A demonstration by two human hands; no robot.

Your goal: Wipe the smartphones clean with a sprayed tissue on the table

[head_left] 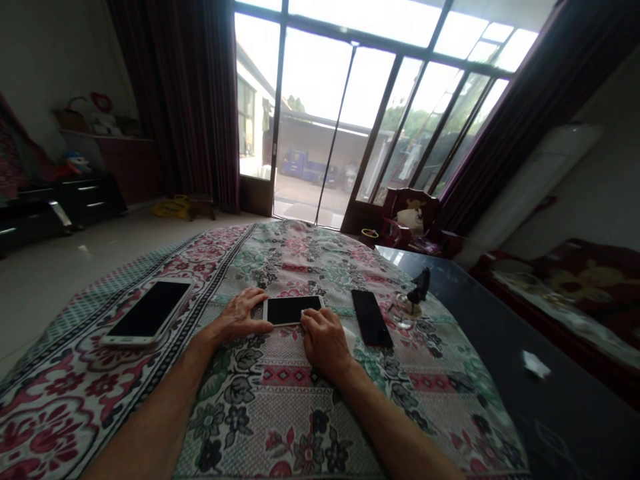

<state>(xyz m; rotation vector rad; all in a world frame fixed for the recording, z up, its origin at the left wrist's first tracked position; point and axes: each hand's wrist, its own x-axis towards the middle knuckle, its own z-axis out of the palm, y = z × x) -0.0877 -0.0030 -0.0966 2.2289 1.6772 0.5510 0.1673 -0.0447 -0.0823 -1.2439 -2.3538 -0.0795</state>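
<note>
Two bare hands close in on a white-framed phone (287, 309) lying screen up, its screen dark, on a flowered tablecloth (295, 413) at the centre of the clock. The left hand (243, 312), its forearm reaching in from eight o'clock, rests at nine, thumb along the near edge and fingers at the far corner, gripping the phone's left end between them. The right hand (325, 340), its forearm stretching in from between four and five, sits at four with knuckles up and fingers curled over the near right corner, hiding that part from view; whether it pinches the phone cannot be told. Farther out at nine lies a larger white phone (150, 310), also dark, well apart from the left hand. At three, a black phone (372, 318) lies near the right hand, and beyond it a clear glass jar (404, 311) stands with something dark at its top. A dark table (485, 320) adjoins the cloth on that side, a wooden chair (413, 217) stands at two, and bright glass doors (315, 133) fill twelve.
</note>
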